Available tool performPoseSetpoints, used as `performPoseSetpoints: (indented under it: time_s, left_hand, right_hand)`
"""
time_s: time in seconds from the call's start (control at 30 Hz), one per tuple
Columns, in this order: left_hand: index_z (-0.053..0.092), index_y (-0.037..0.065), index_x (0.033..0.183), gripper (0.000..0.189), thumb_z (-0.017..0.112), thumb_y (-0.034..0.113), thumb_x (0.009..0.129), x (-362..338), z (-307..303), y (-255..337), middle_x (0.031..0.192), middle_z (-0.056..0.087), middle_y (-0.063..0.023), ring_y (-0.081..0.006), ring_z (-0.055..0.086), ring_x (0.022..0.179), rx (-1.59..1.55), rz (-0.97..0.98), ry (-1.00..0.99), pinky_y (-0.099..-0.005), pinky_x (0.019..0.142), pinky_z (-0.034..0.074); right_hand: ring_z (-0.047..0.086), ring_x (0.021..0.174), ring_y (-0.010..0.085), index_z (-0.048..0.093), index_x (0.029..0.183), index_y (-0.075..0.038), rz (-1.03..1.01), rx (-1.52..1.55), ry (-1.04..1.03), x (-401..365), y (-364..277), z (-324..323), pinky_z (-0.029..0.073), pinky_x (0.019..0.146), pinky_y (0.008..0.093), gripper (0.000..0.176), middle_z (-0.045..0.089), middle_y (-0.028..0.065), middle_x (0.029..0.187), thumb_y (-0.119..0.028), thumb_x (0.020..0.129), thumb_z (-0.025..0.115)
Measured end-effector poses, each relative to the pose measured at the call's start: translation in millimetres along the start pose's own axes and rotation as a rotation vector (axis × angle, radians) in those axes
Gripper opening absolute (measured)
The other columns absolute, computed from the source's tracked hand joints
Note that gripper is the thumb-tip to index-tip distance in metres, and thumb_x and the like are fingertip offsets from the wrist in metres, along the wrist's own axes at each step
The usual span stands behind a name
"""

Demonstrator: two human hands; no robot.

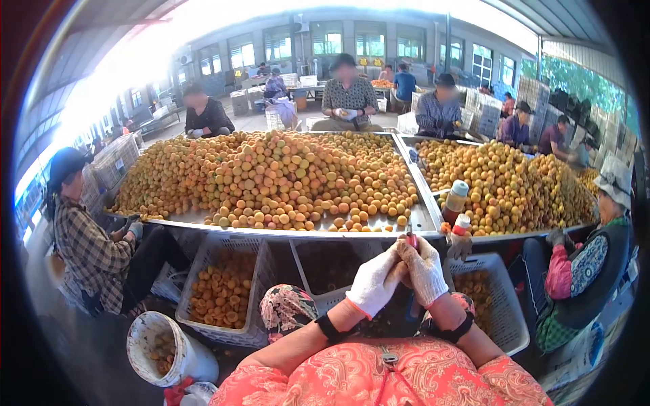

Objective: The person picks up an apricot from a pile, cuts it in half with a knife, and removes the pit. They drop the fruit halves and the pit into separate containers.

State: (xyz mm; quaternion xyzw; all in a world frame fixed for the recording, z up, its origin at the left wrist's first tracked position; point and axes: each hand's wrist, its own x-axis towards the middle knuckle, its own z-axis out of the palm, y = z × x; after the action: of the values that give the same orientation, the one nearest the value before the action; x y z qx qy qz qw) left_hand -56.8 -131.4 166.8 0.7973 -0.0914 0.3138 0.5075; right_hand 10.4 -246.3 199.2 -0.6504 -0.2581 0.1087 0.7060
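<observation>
My left hand (374,280), in a white glove, is closed and pressed against my right hand (421,269), whose glove is stained brown. Both are held together above my lap, just in front of the table's near edge. A small red object with a dark tip (411,237) sticks up from the fingers of my right hand. What my left hand holds, if anything, is hidden between the gloves. Beyond my hands, a large heap of orange fruit (284,176) lies on the metal table (271,231).
Crates with halved fruit stand below the table at left (254,325) and right (508,318). A white bucket (196,358) is at lower left. Two bottles (456,197) (462,224) stand at the table's edge. Co-workers sit around, one at left (95,250), one at right (589,271).
</observation>
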Motion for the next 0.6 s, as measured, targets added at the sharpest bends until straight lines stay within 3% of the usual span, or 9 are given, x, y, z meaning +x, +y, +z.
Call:
performPoseSetpoints:
  time_s: [0.07,0.1,0.17,0.23,0.33,0.4,0.47,0.53,0.6]
  left_hand:
    - [0.049,-0.001,0.138,0.043,0.055,0.016,0.099,-1,2,2,0.118,0.065,-0.0226,-0.0315,0.065,0.113,-0.043,-0.022,0.024,-0.0363,0.093,0.051]
    - [0.048,0.001,0.14,0.043,0.054,0.017,0.1,-2,2,3,0.113,0.067,-0.0196,-0.0281,0.067,0.104,-0.164,-0.117,0.012,-0.0339,0.087,0.052]
    - [0.047,0.004,0.142,0.043,0.053,0.018,0.101,-2,5,9,0.107,0.069,-0.0167,-0.0247,0.069,0.095,-0.286,-0.211,-0.003,-0.0316,0.082,0.053]
    - [0.043,0.016,0.146,0.043,0.05,0.023,0.104,-5,7,21,0.079,0.054,0.0056,-0.0045,0.046,0.056,-0.838,-0.471,0.031,-0.0196,0.049,0.036]
    - [0.045,0.021,0.144,0.042,0.052,0.025,0.103,-9,6,21,0.074,0.049,0.0069,-0.0038,0.039,0.05,-1.068,-0.596,0.075,-0.0192,0.043,0.028]
    - [0.049,0.021,0.139,0.038,0.053,0.029,0.102,-10,6,18,0.075,0.052,0.0067,-0.0053,0.041,0.05,-1.096,-0.61,0.083,-0.0201,0.043,0.029]
    - [0.052,0.021,0.134,0.035,0.054,0.033,0.102,-5,6,13,0.075,0.054,0.0065,-0.0068,0.044,0.05,-1.114,-0.631,0.091,-0.021,0.043,0.031]
    - [0.058,0.02,0.121,0.033,0.054,0.044,0.099,4,10,8,0.073,0.056,0.0052,-0.0098,0.046,0.048,-1.125,-0.89,0.2,-0.0252,0.043,0.033]
    - [0.059,0.02,0.115,0.034,0.052,0.049,0.098,9,14,-8,0.072,0.056,0.0045,-0.0118,0.047,0.048,-1.153,-1.014,0.208,-0.0271,0.044,0.034]
  right_hand:
    - [0.049,0.054,0.0038,0.061,0.1,-0.008,0.087,0.186,0.01,-2,-9,5,0.035,0.045,0.0194,0.018,0.056,-0.0042,0.073,-0.026,0.098,0.061]
    - [0.052,0.062,0.0037,0.061,0.101,-0.007,0.102,0.21,-0.006,-3,-9,4,0.04,0.051,0.0197,0.018,0.057,-0.0041,0.077,-0.025,0.098,0.063]
    - [0.052,0.065,0.0033,0.061,0.1,-0.007,0.008,0.211,0.019,0,-4,11,0.041,0.054,0.0198,0.018,0.057,-0.0041,0.076,-0.024,0.098,0.062]
    - [0.052,0.068,0.0029,0.061,0.099,-0.006,-0.079,0.216,0.049,-2,0,13,0.043,0.057,0.0199,0.017,0.057,-0.0042,0.076,-0.023,0.098,0.062]
    - [0.054,0.073,0.0042,0.064,0.101,-0.002,-0.173,0.081,0.026,-2,3,13,0.046,0.061,0.0228,0.021,0.062,-0.0012,0.081,-0.023,0.098,0.063]
    - [0.053,0.071,0.0046,0.065,0.099,-0.002,-0.285,-0.166,0.06,3,7,14,0.046,0.059,0.0259,0.019,0.061,0.0004,0.073,-0.02,0.097,0.062]
    - [0.054,0.068,0.0063,0.065,0.096,-0.002,-0.321,-0.165,0.07,7,13,17,0.047,0.059,0.0273,0.015,0.059,0.0014,0.069,-0.017,0.096,0.062]
    - [0.055,0.065,0.0079,0.064,0.093,-0.002,-0.347,-0.163,0.086,10,22,15,0.047,0.058,0.0288,0.012,0.058,0.0024,0.066,-0.014,0.095,0.062]
    - [0.056,0.06,0.0112,0.061,0.087,-0.002,-0.512,-0.464,0.033,16,29,10,0.048,0.056,0.03,0.008,0.058,0.0029,0.065,-0.009,0.091,0.062]
